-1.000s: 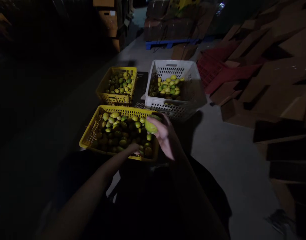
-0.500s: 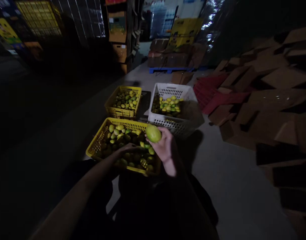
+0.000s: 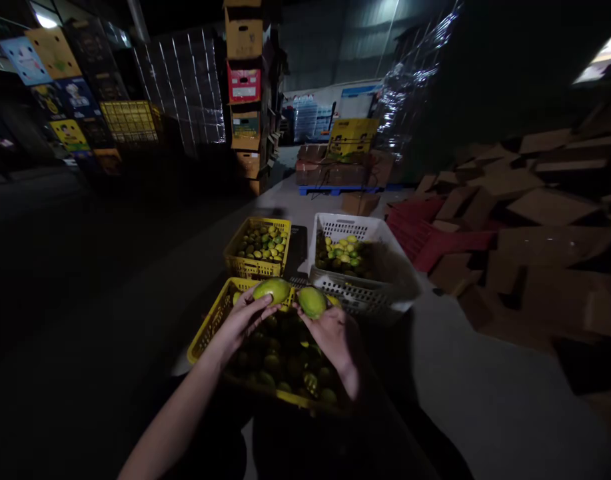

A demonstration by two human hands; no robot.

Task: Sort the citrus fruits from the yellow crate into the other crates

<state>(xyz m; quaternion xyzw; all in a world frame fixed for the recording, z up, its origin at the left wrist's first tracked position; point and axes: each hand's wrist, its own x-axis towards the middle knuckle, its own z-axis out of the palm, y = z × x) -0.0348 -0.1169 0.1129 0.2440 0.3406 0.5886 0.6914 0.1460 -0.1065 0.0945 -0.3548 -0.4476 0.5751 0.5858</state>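
Observation:
My left hand [image 3: 240, 325] is closed around a yellow-green lemon [image 3: 272, 291], thumb across its near side. In my right hand [image 3: 334, 331] is another greenish lemon [image 3: 312, 303], gripped by the fingers. A bit of yellow fruit shows just behind that hand; whether it is held I cannot tell. Both hands are raised above the near yellow crate [image 3: 203, 333], the two lemons close together but apart. Many darker green and yellow lemons [image 3: 272, 363] lie in this crate, partly hidden by my hands and shadow.
Beyond stand a smaller yellow crate [image 3: 235, 265] of lemons and a white crate [image 3: 385, 233] partly filled with them. A red crate [image 3: 425, 243] and heaped cardboard [image 3: 545, 253] lie to the right. Stacked boxes [image 3: 245, 127] and a blue pallet [image 3: 320, 191] are farther back.
My left hand has come up out of the near crate with a lemon, beside the one in my right hand. The view has tilted up, showing more of the background.

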